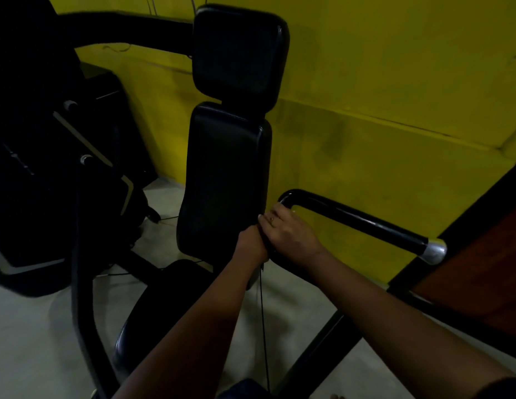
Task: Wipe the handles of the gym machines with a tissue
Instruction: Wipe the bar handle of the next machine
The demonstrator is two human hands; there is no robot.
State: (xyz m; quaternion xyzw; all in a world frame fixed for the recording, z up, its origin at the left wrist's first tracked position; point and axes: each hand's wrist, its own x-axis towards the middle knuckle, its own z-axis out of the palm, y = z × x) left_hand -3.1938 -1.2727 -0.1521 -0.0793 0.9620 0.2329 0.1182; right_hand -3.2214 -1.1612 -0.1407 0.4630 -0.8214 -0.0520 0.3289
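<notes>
— Head view: your left hand [252,243] grips the black handle [351,218], low down.
— And your right hand [285,228] curls over it at the bend, just right of the back pad [225,180].

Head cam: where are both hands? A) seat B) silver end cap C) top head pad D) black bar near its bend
D: the left hand and right hand are both on the black bar just below its bend, beside the back pad; the silver end cap is untouched.
</notes>
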